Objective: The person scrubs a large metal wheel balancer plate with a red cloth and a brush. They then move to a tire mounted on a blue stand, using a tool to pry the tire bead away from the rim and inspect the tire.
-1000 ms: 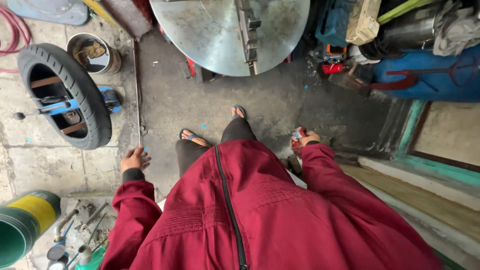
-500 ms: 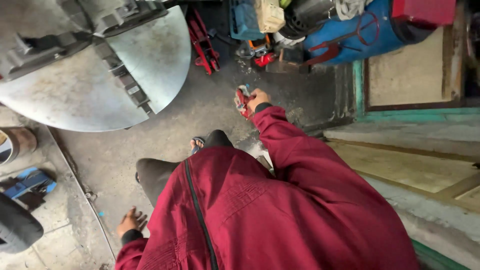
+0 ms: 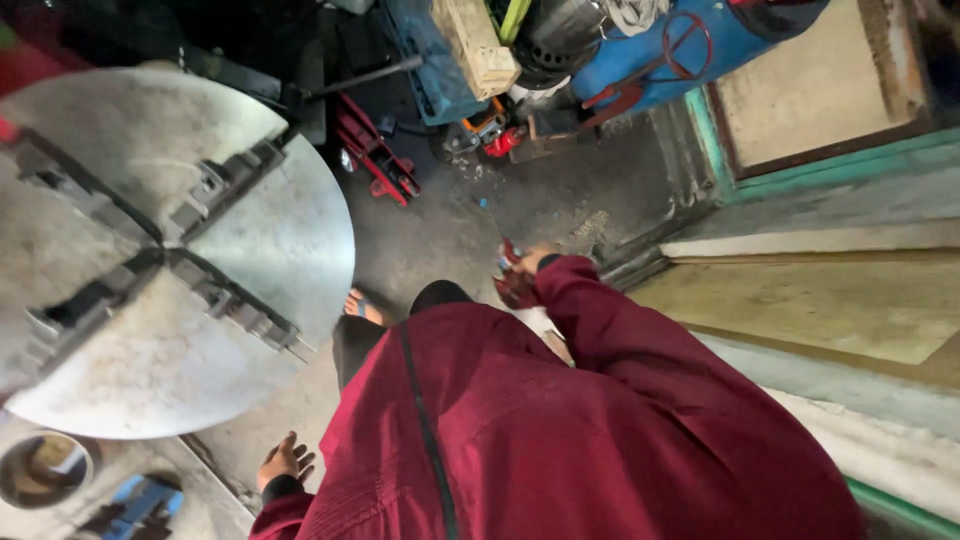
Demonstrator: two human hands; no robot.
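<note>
Right hand: the right hand (image 3: 528,262) was stretched forward past the knee, its fingers closed around a small red object (image 3: 512,278); what kind of tool it was could not be told, as it was blurred.
Red object: it sat in the right hand just above the concrete floor (image 3: 440,235), near the raised step (image 3: 800,240) at the doorway.
Left hand: the left hand (image 3: 286,462) hung low beside the body, fingers spread apart and holding nothing, over the floor near the edge of the big steel disc (image 3: 270,230).
Steel disc: a large round metal plate with four dark stepped jaws set in a cross; it filled the left side of the view, close to the person's left foot.
Clothing: a dark red jacket (image 3: 560,430) with a black zip covered the body and both arms.
Foot: a foot in a blue sandal (image 3: 362,306) showed on the floor between the disc and the jacket.
Behind: a red floor jack (image 3: 375,150) lay on the floor beyond the disc; a blue machine (image 3: 650,50) with a red handwheel stood further back, beside a wooden block (image 3: 478,45).
Lower left: a round tin (image 3: 45,468) and a blue item (image 3: 140,500) lay on the paler floor below the disc.
Right side: a green-framed doorway (image 3: 740,180) ran along the step.
</note>
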